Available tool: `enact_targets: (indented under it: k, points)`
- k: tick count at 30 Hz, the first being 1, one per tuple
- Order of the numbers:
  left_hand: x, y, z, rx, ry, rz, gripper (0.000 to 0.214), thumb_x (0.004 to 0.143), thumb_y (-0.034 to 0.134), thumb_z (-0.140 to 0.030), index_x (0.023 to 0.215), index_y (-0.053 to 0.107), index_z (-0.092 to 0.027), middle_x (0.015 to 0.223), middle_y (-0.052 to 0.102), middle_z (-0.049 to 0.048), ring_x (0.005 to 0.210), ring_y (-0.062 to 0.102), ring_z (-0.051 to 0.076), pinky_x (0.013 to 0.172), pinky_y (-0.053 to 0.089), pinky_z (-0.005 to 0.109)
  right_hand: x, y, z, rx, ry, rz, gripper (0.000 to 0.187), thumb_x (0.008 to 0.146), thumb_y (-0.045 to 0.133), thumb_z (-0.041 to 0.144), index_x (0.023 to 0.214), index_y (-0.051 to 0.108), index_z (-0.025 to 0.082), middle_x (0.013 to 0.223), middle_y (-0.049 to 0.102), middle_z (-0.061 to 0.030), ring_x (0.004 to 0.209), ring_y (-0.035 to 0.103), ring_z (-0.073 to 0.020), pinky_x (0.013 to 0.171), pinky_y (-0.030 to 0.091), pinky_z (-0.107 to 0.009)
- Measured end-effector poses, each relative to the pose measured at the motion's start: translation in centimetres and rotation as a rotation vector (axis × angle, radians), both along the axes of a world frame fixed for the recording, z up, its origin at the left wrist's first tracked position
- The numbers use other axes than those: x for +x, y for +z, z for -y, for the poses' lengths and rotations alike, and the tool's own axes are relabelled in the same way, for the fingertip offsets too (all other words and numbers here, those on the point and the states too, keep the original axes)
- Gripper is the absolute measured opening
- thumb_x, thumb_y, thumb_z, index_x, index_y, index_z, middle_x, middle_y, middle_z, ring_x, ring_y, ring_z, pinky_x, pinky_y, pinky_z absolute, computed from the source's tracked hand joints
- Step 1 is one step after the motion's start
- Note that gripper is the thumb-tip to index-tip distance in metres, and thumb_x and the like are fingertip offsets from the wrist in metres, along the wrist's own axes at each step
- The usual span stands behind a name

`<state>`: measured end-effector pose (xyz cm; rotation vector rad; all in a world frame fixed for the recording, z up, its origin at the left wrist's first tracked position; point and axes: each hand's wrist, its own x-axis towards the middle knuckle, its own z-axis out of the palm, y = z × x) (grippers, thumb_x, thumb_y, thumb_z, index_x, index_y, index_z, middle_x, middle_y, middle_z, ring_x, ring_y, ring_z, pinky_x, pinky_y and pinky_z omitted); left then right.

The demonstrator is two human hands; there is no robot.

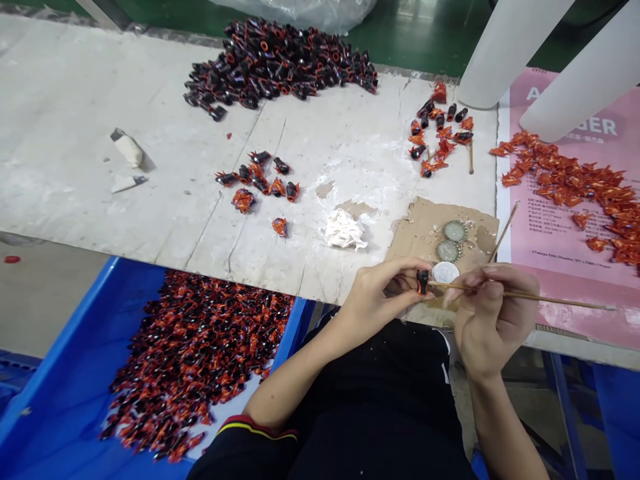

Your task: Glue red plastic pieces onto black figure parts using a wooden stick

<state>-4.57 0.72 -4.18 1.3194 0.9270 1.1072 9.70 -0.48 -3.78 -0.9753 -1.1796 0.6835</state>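
Between the thumb and fingers of my left hand [373, 297] sits a small black and orange plastic part [423, 281]. My right hand [495, 313] pinches a thin wooden stick [560, 301], whose left tip reaches up to that part. Just behind the fingers lie a white round cap [445, 273] and two bottle caps [455, 231] with pale contents, on a piece of cardboard [415, 230]. A second thin stick [505, 230] leans at the cardboard's right edge.
A big heap of black parts [285, 63] lies at the table's back. Orange pieces [595, 193] cover a pink sheet [555, 267] at right, near two white cylinders [515, 47]. Crumpled white tissue [345, 230] lies left of the cardboard. A blue bin [65, 400] holds many finished-looking parts.
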Motion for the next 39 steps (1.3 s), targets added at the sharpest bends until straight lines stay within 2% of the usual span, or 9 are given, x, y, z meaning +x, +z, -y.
enact_targets:
  k: [4, 9, 17, 21, 24, 39]
  points:
    - [0.04, 0.08, -0.08, -0.005, -0.01, 0.032, 0.027, 0.075, 0.075, -0.007, 0.099, 0.068, -0.016, 0.078, 0.072, -0.0001, 0.072, 0.07, 0.011, 0.068, 0.058, 0.016, 0.15, -0.11, 0.17, -0.109, 0.07, -0.093, 0.008, 0.095, 0.055, 0.022, 0.098, 0.062, 0.024, 0.078, 0.057, 0.0024, 0.061, 0.057, -0.0078, 0.056, 0.051, -0.021]
    - [0.1, 0.21, -0.18, -0.01, -0.016, 0.07, 0.028, 0.074, 0.076, -0.006, 0.098, 0.068, -0.017, 0.081, 0.073, -0.0001, 0.073, 0.07, 0.009, 0.067, 0.056, 0.013, 0.27, -0.29, 0.12, -0.157, 0.113, -0.126, 0.008, 0.096, 0.054, 0.021, 0.097, 0.062, 0.024, 0.077, 0.059, 0.0035, 0.063, 0.061, -0.0086, 0.059, 0.053, -0.023]
    - [0.06, 0.34, -0.21, -0.027, -0.012, 0.065, 0.027, 0.074, 0.076, -0.007, 0.098, 0.069, -0.018, 0.079, 0.073, -0.0002, 0.071, 0.07, 0.01, 0.064, 0.056, 0.014, 0.13, -0.44, 0.31, -0.161, 0.111, -0.135, 0.01, 0.096, 0.054, 0.019, 0.096, 0.062, 0.024, 0.077, 0.061, 0.0037, 0.068, 0.063, -0.0087, 0.062, 0.054, -0.022]
    - [0.08, 0.26, -0.23, -0.04, -0.011, 0.081, 0.027, 0.075, 0.075, -0.007, 0.098, 0.069, -0.018, 0.081, 0.072, 0.0005, 0.073, 0.069, 0.011, 0.068, 0.057, 0.016, 0.22, -0.54, 0.29, -0.17, 0.127, -0.139, 0.01, 0.096, 0.054, 0.019, 0.096, 0.062, 0.024, 0.075, 0.061, 0.0039, 0.067, 0.063, -0.0091, 0.063, 0.055, -0.022]
    - [0.12, 0.17, -0.24, -0.037, -0.01, 0.086, 0.026, 0.075, 0.076, -0.008, 0.098, 0.069, -0.018, 0.077, 0.07, -0.0006, 0.067, 0.066, 0.009, 0.063, 0.055, 0.014, 0.3, -0.61, 0.29, -0.159, 0.118, -0.146, 0.011, 0.096, 0.054, 0.018, 0.096, 0.062, 0.024, 0.077, 0.061, 0.0037, 0.068, 0.063, -0.0091, 0.063, 0.055, -0.023]
    - [-0.04, 0.04, -0.17, -0.026, -0.012, 0.034, 0.025, 0.078, 0.074, -0.011, 0.102, 0.069, -0.019, 0.078, 0.067, -0.0001, 0.066, 0.062, 0.008, 0.061, 0.052, 0.014, 0.38, -0.48, 0.4, -0.141, 0.15, -0.097, 0.01, 0.096, 0.052, 0.019, 0.096, 0.061, 0.024, 0.073, 0.059, 0.0027, 0.065, 0.063, -0.0113, 0.055, 0.054, -0.023]
